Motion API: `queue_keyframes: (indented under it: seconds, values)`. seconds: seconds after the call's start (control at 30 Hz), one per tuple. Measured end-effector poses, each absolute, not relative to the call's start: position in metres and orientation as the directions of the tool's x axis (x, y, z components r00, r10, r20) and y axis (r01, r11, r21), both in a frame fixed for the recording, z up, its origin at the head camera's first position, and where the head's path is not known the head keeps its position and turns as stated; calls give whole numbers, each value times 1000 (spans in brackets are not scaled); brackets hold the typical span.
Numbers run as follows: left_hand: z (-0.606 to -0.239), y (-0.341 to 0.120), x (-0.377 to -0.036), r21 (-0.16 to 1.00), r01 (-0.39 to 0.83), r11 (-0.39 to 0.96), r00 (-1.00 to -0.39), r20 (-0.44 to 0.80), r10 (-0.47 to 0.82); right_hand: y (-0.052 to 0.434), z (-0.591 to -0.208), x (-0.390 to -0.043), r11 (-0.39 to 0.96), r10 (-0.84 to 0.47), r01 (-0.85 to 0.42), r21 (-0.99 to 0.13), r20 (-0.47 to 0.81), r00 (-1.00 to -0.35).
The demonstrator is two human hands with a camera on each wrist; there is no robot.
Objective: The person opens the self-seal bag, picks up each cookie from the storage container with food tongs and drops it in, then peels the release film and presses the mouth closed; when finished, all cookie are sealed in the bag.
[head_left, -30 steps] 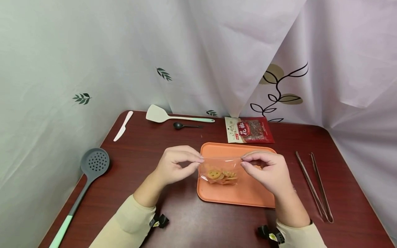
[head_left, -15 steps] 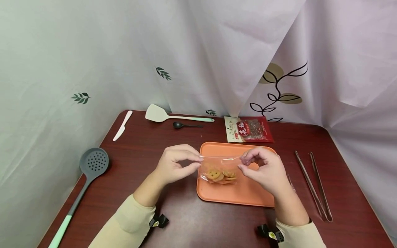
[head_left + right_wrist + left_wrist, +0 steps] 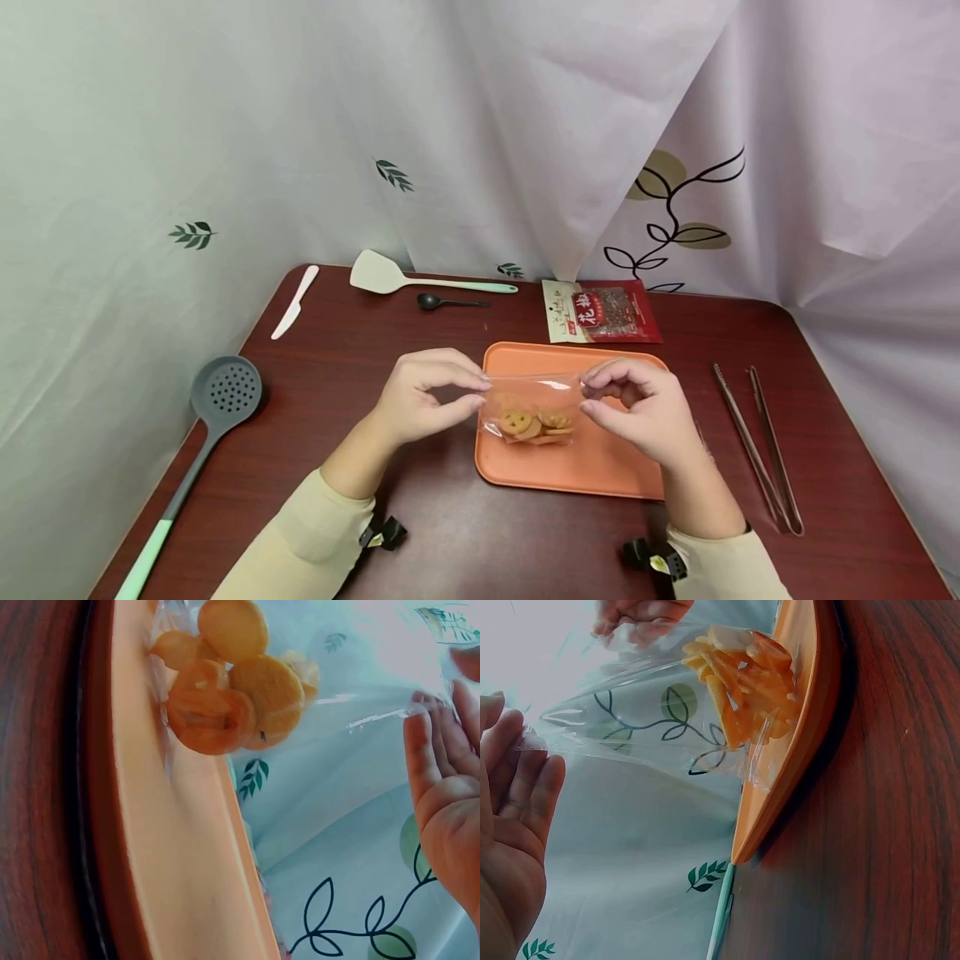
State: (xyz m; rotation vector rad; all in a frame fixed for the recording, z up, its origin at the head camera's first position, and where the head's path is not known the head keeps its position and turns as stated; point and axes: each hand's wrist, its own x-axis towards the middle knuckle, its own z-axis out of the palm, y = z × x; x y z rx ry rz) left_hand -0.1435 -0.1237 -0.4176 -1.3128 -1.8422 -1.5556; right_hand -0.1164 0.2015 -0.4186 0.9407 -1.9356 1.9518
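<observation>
Dark red bench (image 3: 375, 350), frame centre: my left hand (image 3: 420, 400) and right hand (image 3: 637, 408) each pinch the clear zip bag (image 3: 532, 408) over the orange tray (image 3: 585, 467). I advise keeping the top edge level and taut.

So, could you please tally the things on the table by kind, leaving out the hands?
Utensils: 5 – skimmer, knife, spatula, spoon, tongs
Bags and packets: 2 – clear bag of orange slices pinched by left hand and right hand, red spice packet
Trays: 1 – orange tray
Total: 8
</observation>
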Motion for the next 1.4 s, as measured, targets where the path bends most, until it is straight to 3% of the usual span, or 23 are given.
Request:
queue_keyframes:
  seconds: [0.2,0.67,0.83,1.23,1.3,1.4]
  values:
    - [-418,-124,-143,549,833,-63,-483,778,402,196,-417,-115,-22,-180,-479,-877,475,-861]
    - [-416,-123,-142,558,828,-57,-493,772,401,195,-413,-114,-103,-126,-414,-904,425,-896]
    - [-417,-121,-142,566,824,-25,-514,766,387,200,-412,-114,-74,-140,-444,-893,450,-882]
    - [-412,-111,-136,624,750,219,-659,679,322,200,-412,-113,93,-174,-536,-839,516,-839]
    - [-406,-106,-134,581,745,327,-667,661,345,199,-411,-112,126,-177,-545,-829,522,-834]
    - [-394,-93,-128,396,771,499,-615,666,422,198,-410,-111,147,-178,-559,-816,534,-827]
